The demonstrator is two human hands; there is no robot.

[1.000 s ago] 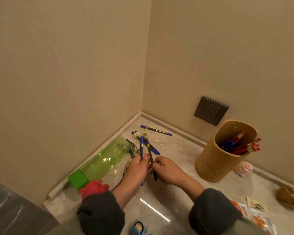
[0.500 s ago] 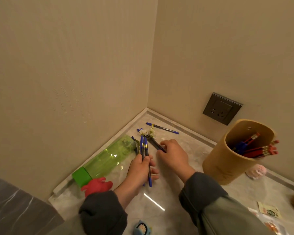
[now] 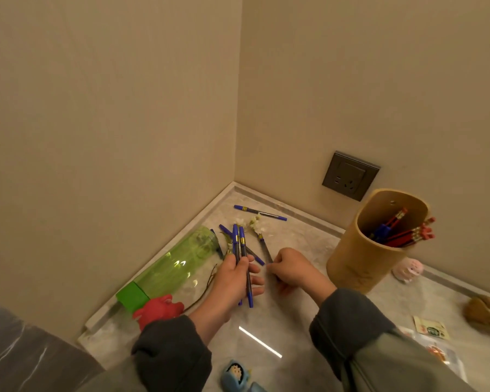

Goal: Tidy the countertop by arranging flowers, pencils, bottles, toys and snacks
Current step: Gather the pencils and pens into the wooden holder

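Observation:
My left hand (image 3: 234, 281) grips two blue pens (image 3: 242, 244) upright over the marble countertop (image 3: 283, 329). Just to its right, my right hand (image 3: 290, 271) pinches the lower end of another dark pen (image 3: 264, 247) that slants up toward the corner. One more blue pen (image 3: 259, 213) lies near the back wall. White flowers (image 3: 255, 223) on a thin stem lie behind the pens. A green bottle (image 3: 173, 267) lies on its side along the left wall. A tan round holder (image 3: 362, 258) at the right holds several red pencils (image 3: 408, 233) and blue pens.
A red toy (image 3: 157, 309) sits by the bottle's cap. A pink toy (image 3: 409, 268) lies behind the holder, a blue toy (image 3: 235, 376) at the near edge. Snack packets (image 3: 430, 332) and a brown item (image 3: 485, 311) lie at the right. A wall socket (image 3: 350, 175) is above.
My right hand has drawn back from the corner toward my left hand, bringing a dark pen with it. My left hand keeps its two pens.

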